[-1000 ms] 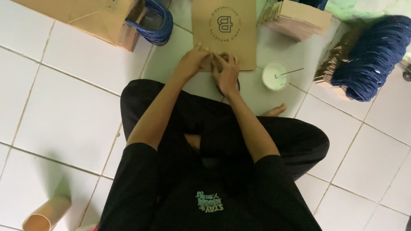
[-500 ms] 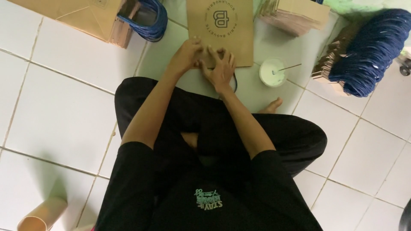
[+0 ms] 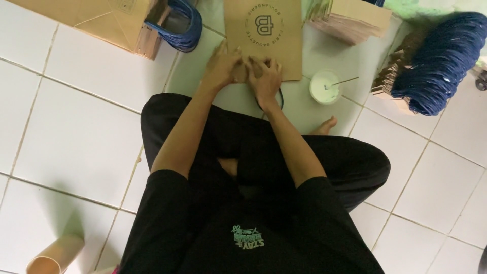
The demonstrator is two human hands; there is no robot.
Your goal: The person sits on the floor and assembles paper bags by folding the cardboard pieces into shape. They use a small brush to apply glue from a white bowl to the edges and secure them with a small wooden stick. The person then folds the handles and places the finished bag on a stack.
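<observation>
Item: flat brown paper bag (image 3: pixel 266 30), printed side up, lying on the white tiled floor (image 3: pixel 86 127) straight ahead of my crossed legs. Its near edge sits under both my hands.

Left hand (image 3: pixel 223 66): palm down on the bag's lower left corner, fingers nearly flat and close together, pressing rather than gripping; nothing closed inside it.

Right hand (image 3: pixel 265 76): just beside the left, touching it, fingers curled down onto the bag's near edge. I cannot tell whether they pinch a fold or only press.

Surroundings:
- Dark loop (image 3: pixel 278 99), partly under my right wrist, at the bag's near edge.
- Small white bowl (image 3: pixel 324 86) of white paste with a thin stick resting in it, right of the bag, near my bare foot (image 3: pixel 324 126).
- Stack of flat brown bags (image 3: pixel 350 20), upper right, beyond the bowl.
- Bundle of blue cord handles (image 3: pixel 439 61) on card strips, far right.
- Finished brown bags (image 3: pixel 101 20) with blue handles, upper left.
- Cardboard tube (image 3: pixel 53 256), lower left, well apart.

Obstruction: my hands cover the bag's near edge.
</observation>
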